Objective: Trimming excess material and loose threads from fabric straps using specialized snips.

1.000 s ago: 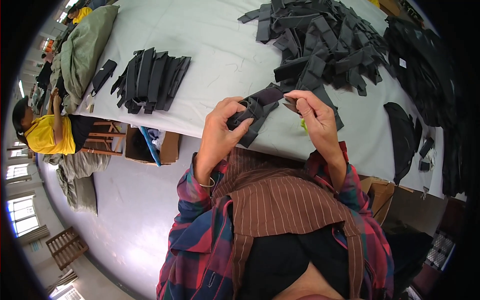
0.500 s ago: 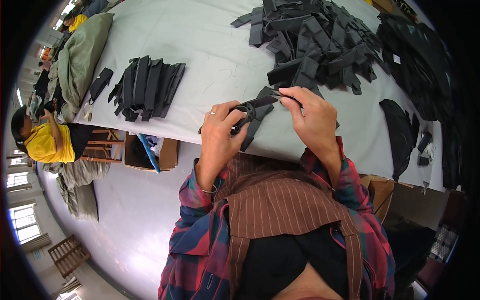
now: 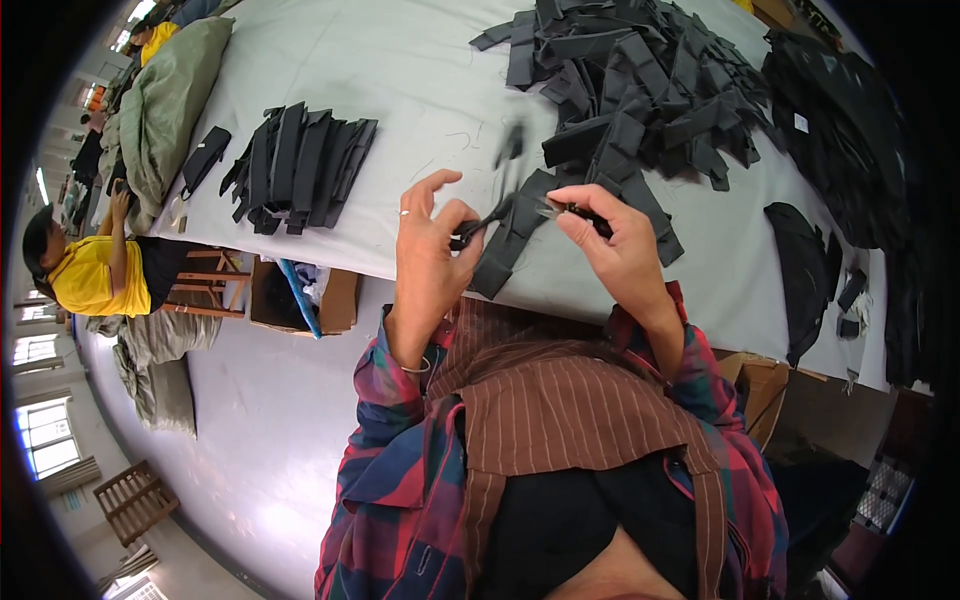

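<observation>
- Our left hand (image 3: 432, 240) now has its index finger raised, no longer bent over the work; thumb and other fingers curl around a dark strip (image 3: 487, 217).
- A dark blurred shape (image 3: 514, 143), new since the earlier frame, shows above the table (image 3: 420, 130); we cannot tell whether it joins the strip.
- Our right hand (image 3: 615, 238) still grips small snips (image 3: 592, 219), tips now away from the held strip.
- Between our hands lies a flat dark piece (image 3: 508, 248).

red-blue plaid shirt (image 3: 385, 480) | brown pinstriped apron (image 3: 580, 410) | black top (image 3: 545, 530) | bracelet (image 3: 418, 369)
</observation>
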Demonstrator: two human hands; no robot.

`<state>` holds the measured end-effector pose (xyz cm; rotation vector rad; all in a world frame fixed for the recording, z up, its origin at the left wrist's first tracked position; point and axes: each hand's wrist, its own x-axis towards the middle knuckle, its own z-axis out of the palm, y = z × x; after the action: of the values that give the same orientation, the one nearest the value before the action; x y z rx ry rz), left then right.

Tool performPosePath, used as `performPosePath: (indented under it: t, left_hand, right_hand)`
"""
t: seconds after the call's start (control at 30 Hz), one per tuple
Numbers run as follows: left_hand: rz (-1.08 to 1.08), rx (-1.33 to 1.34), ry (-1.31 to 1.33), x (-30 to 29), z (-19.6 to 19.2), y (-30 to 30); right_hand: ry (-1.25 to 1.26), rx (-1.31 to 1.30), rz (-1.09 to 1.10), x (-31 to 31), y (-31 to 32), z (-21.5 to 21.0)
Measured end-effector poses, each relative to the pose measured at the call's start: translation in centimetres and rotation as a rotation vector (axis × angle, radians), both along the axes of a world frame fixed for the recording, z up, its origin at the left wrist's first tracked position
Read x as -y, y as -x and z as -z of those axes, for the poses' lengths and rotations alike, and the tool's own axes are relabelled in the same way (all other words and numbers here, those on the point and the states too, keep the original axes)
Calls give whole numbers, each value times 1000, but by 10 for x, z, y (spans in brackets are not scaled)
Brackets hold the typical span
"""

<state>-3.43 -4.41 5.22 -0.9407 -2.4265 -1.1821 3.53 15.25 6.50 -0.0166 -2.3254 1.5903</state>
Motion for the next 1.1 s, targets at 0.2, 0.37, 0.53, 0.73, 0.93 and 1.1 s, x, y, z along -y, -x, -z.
performPosePath:
  t: [0.2, 0.37, 0.53, 0.73, 0.93, 1.1]
  left_hand:
    - [-24, 39, -292, -3, 17, -3]
    - [-130, -33, -343, -13, 26, -10]
    - [-141, -101, -402, -17, 31, -11]
    - [-172, -160, -394, -19, 28, -16]
    - [-129, -151, -391, -19, 32, -17]
    - [-82, -156, -398, -17, 33, -12]
  right_hand:
    - [0, 41, -43, 10, 2, -2]
    - [-135, -36, -42, 16, 1, 1]
    - [-247, -6, -60, 25, -2, -4]
    - [-442, -137, 52, 28, 0, -1]
    - [-548, -273, 136, 21, 7, 2]
    - [-606, -338, -26, 6, 12, -1]
